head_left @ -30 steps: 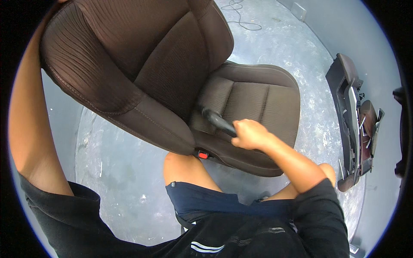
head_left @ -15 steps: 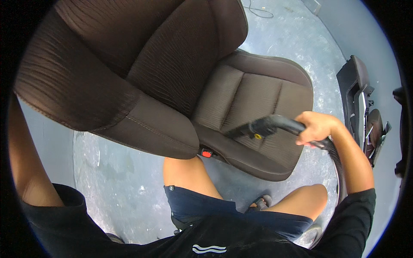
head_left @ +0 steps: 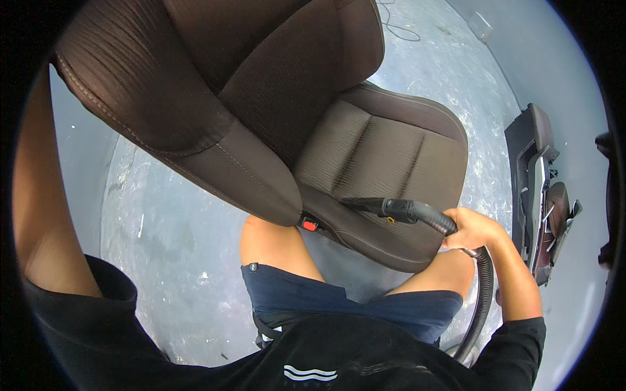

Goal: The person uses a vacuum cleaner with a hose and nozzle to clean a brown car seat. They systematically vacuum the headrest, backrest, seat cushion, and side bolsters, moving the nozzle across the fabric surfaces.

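My right hand (head_left: 475, 228) is closed round the curved black handle of a vacuum cleaner wand (head_left: 422, 212). Its narrow nozzle (head_left: 362, 204) rests against the seat cushion (head_left: 391, 140) of a brown fabric car seat, by the raised near side bolster (head_left: 365, 228). A ribbed black hose (head_left: 484, 293) runs down from the handle past my right forearm. The seat's tall backrest (head_left: 274, 78) leans across the upper left. My left arm (head_left: 49, 208) reaches up along the left edge beside the backrest, and the hand itself is out of sight. A buckle with a red button (head_left: 310, 225) sits at the cushion's near edge.
Dark interior trim panels (head_left: 538, 189) lean against the grey wall (head_left: 580, 117) on the right. A thin cable (head_left: 404, 32) lies on the scuffed grey floor (head_left: 176, 260) at the far side. My knees are close to the seat's near edge.
My right hand has come nearer to me with the wand, whose handle now lies lower and flatter. More of the hose shows. The whole view has shifted slightly.
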Demonstrator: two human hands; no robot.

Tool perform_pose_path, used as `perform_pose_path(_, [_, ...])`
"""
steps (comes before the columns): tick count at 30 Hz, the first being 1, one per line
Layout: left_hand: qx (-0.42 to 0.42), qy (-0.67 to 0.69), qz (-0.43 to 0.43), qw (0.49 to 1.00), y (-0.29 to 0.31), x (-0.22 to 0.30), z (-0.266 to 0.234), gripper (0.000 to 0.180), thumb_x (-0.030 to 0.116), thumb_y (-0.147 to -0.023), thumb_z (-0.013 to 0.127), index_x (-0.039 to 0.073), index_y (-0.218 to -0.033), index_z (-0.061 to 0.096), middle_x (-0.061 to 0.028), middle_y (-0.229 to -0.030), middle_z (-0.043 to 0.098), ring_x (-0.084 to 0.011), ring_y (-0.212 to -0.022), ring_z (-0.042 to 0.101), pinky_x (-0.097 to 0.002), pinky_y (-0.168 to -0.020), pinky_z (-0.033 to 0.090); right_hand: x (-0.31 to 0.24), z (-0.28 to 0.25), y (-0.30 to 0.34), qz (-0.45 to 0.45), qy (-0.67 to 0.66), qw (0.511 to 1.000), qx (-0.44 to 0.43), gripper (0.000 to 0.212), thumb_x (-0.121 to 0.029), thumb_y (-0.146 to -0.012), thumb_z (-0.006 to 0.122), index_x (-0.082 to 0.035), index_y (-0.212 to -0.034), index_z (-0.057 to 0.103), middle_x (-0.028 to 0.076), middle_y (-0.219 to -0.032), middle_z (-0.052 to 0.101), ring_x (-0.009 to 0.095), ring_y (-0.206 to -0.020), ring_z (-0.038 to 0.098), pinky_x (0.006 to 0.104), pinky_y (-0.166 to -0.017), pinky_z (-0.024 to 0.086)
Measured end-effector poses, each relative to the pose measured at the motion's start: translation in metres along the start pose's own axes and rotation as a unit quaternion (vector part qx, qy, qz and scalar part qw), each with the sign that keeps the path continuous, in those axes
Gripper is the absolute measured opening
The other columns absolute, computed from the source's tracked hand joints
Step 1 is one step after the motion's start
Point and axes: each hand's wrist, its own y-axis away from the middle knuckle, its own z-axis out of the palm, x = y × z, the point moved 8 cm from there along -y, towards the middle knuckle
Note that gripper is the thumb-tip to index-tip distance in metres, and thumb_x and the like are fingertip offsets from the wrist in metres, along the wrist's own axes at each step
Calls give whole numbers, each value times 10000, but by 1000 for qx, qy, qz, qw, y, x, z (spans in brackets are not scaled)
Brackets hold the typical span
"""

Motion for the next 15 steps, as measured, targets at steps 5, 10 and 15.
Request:
perform_pose_path(5, [-3,2,-2,1000,0,5,2,623,479,-865,712,-4,-1251,636,-171,-1224,645,-346,-1145,651,-503,-930,539,-54,6,-68,-190,-25,979,74,375,-232,-764,775,64,-980,696,197,-749,721,277,-668,715,441,-675,573])
perform_pose_path(10, [-1,6,3,1000,1,8,6,593,454,-857,729,-5,-1224,650,-168,-1198,651,-341,-1129,655,-495,-916,547,-29,28,-52,-210,-64,975,41,387,-224,-763,745,59,-1021,686,274,-819,719,416,-760,730,505,-754,586])
perform_pose_path(15, [-2,10,4,1000,-4,4,7,564,429,-849,746,-7,-1196,663,-166,-1172,657,-336,-1113,659,-487,-901,554,-6,28,-32,-138,-5,990,39,371,-210,-750,750,38,-1022,699,263,-826,716,402,-774,723,511,-788,571])
